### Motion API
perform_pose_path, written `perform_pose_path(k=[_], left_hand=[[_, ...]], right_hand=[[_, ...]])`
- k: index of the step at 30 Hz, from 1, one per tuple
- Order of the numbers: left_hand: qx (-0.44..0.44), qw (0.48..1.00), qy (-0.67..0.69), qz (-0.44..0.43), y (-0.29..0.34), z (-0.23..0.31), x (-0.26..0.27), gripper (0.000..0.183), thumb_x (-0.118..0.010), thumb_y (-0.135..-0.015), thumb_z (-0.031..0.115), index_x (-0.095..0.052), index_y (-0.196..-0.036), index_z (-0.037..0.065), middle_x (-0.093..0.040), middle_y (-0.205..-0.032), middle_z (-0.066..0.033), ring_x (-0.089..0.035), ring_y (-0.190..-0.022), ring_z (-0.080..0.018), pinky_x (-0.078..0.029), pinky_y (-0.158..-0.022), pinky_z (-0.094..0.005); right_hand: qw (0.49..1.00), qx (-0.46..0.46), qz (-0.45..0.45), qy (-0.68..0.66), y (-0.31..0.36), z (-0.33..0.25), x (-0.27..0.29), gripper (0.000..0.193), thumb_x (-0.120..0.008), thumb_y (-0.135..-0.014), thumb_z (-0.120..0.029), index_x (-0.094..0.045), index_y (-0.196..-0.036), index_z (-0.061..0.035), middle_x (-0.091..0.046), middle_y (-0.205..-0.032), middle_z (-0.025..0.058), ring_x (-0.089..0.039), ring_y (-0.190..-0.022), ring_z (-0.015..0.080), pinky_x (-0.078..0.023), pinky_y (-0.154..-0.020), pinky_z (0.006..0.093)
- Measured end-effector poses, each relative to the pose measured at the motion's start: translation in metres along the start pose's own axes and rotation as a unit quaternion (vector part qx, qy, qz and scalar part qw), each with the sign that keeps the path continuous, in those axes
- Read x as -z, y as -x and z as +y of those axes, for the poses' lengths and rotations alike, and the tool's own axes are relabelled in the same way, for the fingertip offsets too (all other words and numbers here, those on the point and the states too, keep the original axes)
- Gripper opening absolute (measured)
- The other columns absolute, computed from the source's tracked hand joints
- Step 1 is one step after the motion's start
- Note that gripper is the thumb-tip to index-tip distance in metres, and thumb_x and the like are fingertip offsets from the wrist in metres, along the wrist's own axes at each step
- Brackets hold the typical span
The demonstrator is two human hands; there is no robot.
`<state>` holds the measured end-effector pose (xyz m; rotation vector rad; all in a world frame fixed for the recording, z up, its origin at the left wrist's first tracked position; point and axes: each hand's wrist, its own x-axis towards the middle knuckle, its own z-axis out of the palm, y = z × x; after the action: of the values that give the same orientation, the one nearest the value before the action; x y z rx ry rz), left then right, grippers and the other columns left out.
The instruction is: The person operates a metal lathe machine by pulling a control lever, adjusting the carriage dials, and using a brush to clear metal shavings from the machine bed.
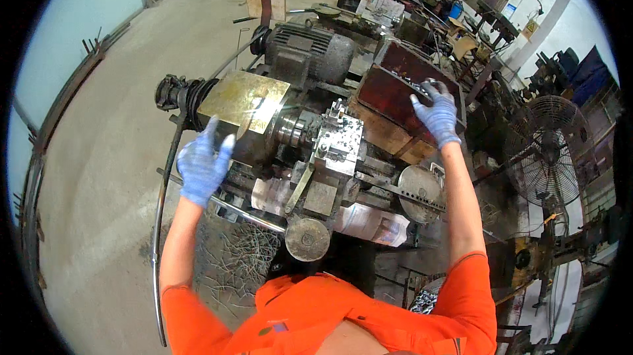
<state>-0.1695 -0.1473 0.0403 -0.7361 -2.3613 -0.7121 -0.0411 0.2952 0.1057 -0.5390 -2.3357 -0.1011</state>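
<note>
My left hand (202, 167), in a light blue glove, is beside the front edge of a yellowish metal cover (245, 99) on a small lathe. Its thumb and index finger are spread, with nothing seen between them. My right hand (438, 112), gloved the same way, reaches over a dark red box (389, 94). Its thumb stands apart from the bent, dirt-grey fingers, and I see nothing held. Small metal parts (414, 84) lie in the box near those fingers. Between my hands are the lathe's chuck (289, 129) and a tool block (339, 146) strewn with shiny chips.
A large ribbed motor (310, 55) sits behind the cover. A long lever (300, 188) and a round handwheel (307, 239) project toward me. Metal shavings (247, 259) litter the floor at left. On the right stand a round plate (420, 191) and a caged fan (548, 147).
</note>
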Motion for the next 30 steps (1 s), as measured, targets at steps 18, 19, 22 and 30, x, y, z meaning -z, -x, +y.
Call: perform_pose_path(k=[18,19,22,30], left_hand=[[-0.158,0.981,0.109,-0.027,0.02,0.062,-0.054,0.022,-0.055,-0.085,0.017,-0.059,-0.103,0.005,-0.054,-0.066,-0.0118,-0.055,-0.054,-0.0288,-0.043,-0.05,-0.0403],[-0.154,0.981,0.107,-0.045,0.022,0.069,-0.06,0.022,-0.055,-0.085,0.017,-0.059,-0.103,0.006,-0.056,-0.067,-0.0121,-0.056,-0.055,-0.0284,-0.044,-0.05,-0.0395],[-0.135,0.979,0.142,-0.056,0.026,0.071,-0.089,0.022,-0.054,-0.085,0.019,-0.06,-0.102,0.006,-0.057,-0.069,-0.0122,-0.057,-0.056,-0.0288,-0.045,-0.051,-0.039],[-0.126,0.981,0.078,-0.124,0.034,0.064,-0.085,0.02,-0.056,-0.085,0.017,-0.061,-0.102,0.006,-0.06,-0.072,-0.0133,-0.059,-0.061,-0.0302,-0.046,-0.052,-0.0392]], right_hand=[[0.946,-0.162,-0.122,-0.254,0.276,0.016,0.012,0.016,-0.07,-0.072,-0.009,-0.068,-0.085,-0.0011,-0.065,-0.079,0.0082,-0.057,-0.07,0.0143,-0.044,-0.063,0.0267],[0.943,-0.177,-0.119,-0.255,0.282,0.02,0.014,0.014,-0.07,-0.073,-0.006,-0.067,-0.084,0.0002,-0.065,-0.074,0.0053,-0.055,-0.061,0.0084,-0.042,-0.055,0.0233],[0.94,-0.182,-0.116,-0.264,0.292,0.032,0.014,0.011,-0.069,-0.075,-0.007,-0.067,-0.082,0.0012,-0.061,-0.064,0.0015,-0.047,-0.055,0.0035,-0.038,-0.051,0.0221],[0.93,-0.219,-0.101,-0.276,0.282,0.027,0.031,0.015,-0.07,-0.074,-0.008,-0.066,-0.083,0.0032,-0.065,-0.074,0.0071,-0.057,-0.066,0.0088,-0.046,-0.062,0.0239]])
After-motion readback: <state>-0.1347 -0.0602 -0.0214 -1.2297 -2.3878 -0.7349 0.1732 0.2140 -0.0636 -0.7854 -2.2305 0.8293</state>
